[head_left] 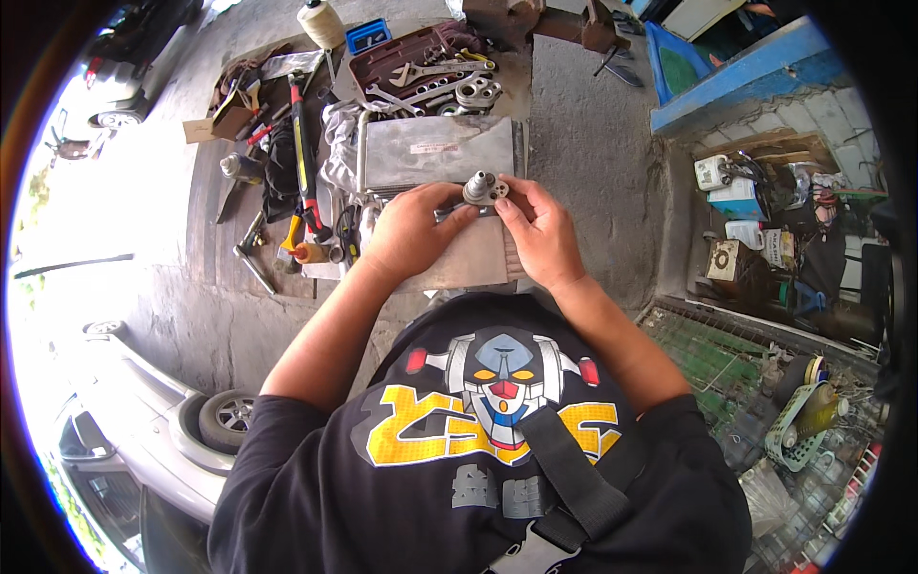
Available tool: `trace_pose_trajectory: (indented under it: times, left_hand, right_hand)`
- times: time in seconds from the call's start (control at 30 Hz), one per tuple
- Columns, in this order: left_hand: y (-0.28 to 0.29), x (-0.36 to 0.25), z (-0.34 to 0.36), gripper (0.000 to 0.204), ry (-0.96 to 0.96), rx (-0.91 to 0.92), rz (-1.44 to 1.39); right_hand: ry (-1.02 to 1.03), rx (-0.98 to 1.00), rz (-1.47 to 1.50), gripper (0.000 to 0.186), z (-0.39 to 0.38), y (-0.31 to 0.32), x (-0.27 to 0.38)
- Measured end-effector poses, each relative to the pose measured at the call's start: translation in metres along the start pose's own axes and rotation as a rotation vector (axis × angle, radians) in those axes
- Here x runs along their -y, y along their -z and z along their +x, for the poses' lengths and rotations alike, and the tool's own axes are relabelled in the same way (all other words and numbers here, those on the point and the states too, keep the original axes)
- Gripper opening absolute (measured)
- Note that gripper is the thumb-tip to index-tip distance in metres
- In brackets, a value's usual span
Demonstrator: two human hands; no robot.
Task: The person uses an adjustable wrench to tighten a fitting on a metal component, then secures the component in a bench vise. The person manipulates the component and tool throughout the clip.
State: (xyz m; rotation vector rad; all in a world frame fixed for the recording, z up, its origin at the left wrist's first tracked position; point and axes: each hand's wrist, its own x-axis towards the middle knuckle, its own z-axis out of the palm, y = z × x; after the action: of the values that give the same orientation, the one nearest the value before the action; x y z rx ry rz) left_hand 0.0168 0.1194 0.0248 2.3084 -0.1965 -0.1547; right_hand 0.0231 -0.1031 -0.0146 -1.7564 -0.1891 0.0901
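Cluttered bench (207,182), left hand (418,227), right hand (543,237) — both pinched, seemingly on one metal part (481,187).

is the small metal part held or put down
Held: the left hand and right hand grip the metal part from either side.

Daylight glares at left beyond gray concrete floor (598,153), a blue ledge (746,78) bordering the right-hand block wall (854,122).

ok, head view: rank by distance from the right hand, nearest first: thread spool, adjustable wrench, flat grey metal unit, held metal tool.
From the right hand:
1. metal tool: at its fingertips
2. flat grey metal unit: just beyond, to the left
3. adjustable wrench: beyond the unit
4. thread spool: far left, at the back
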Motion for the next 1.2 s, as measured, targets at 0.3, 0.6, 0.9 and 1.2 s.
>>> trace_pose_trajectory:
  times: [0.3,0.6,0.9,1.2]
  left_hand:
    - [-0.007,0.000,-0.008,0.038,-0.037,-0.048,0.048]
    - [-0.009,-0.001,-0.008,0.036,-0.052,-0.065,0.073]
    - [-0.008,-0.001,-0.009,0.038,-0.082,-0.084,0.084]
    - [-0.006,-0.006,-0.009,0.037,-0.045,-0.059,0.066]
  right_hand:
    - [-0.008,0.107,0.107,0.043,-0.004,0.006,-0.008]
    - [-0.071,0.133,0.093,0.041,0.000,0.018,-0.006]
    - [-0.068,0.095,0.034,0.030,0.007,0.043,-0.017]
    - [0.018,0.051,-0.499,0.032,0.175,0.061,-0.103]
